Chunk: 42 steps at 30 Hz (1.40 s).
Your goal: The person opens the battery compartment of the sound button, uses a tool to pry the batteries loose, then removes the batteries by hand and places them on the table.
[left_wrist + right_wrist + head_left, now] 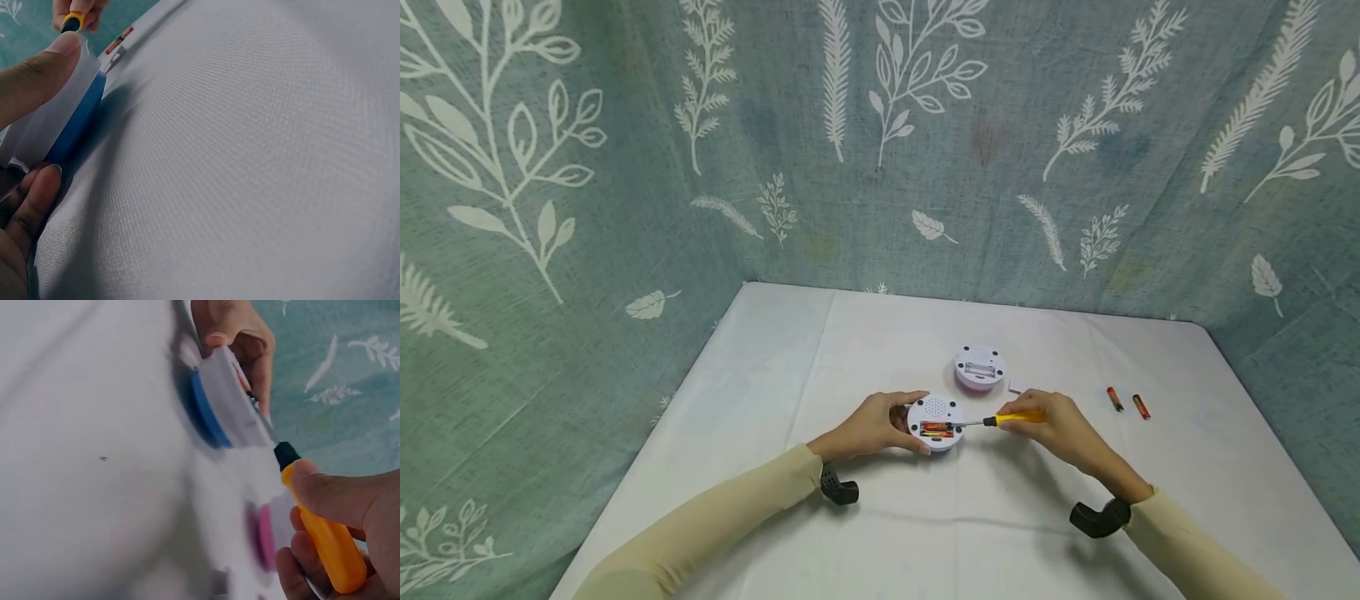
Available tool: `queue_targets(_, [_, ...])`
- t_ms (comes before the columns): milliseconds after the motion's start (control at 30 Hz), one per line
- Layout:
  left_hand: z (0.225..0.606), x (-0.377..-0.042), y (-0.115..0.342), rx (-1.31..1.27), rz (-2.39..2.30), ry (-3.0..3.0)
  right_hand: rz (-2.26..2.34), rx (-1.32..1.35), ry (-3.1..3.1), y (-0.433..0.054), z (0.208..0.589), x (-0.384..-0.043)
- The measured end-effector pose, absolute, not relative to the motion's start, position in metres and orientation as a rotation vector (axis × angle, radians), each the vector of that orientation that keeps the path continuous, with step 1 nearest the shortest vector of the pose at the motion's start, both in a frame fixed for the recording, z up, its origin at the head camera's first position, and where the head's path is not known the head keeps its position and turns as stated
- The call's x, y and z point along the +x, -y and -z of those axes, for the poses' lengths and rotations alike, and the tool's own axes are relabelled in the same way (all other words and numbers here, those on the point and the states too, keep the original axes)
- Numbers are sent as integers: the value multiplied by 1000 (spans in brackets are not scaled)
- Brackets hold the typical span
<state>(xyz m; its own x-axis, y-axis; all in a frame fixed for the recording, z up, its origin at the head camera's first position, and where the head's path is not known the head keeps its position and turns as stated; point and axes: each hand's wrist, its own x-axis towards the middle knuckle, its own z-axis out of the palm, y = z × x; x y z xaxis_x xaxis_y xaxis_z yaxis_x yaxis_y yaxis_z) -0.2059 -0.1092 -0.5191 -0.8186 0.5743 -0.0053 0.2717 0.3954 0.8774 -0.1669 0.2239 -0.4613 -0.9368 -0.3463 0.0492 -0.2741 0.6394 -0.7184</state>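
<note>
A round white device with a blue band (936, 407) lies underside up, its battery compartment uncovered. Red and gold batteries (937, 430) sit in that compartment. My left hand (880, 423) grips the device by its left side, the thumb on the near rim in the head view. In my right hand (1051, 421) is a screwdriver (325, 531) with a yellow handle and black collar. The screwdriver's metal shaft (972, 423) reaches level to the right end of the compartment, its tip at the batteries. In the right wrist view, the fingers and thumb wrap the handle.
Behind stands a second round white device (979, 367) with a pink band, its battery slot uncovered and bare. Two loose batteries (1115, 399) lie on the white tablecloth (880, 533) at the right. A small white piece (1017, 387) lies beside my right hand. Patterned green curtains (925, 208) enclose the table.
</note>
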Motion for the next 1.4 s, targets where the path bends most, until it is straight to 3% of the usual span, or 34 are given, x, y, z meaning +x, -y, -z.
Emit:
queue_targets(233, [518, -205, 109, 727, -1409, -2332, 1273, -369, -2685, -226, 473, -165])
queue_targets(633, [518, -205, 109, 732, -1409, -2323, 1309, -349, -2684, -228, 475, -163])
queue_targets(1400, [517, -205, 108, 719, -1397, -2337, 1107, -700, -2855, -216, 446, -152])
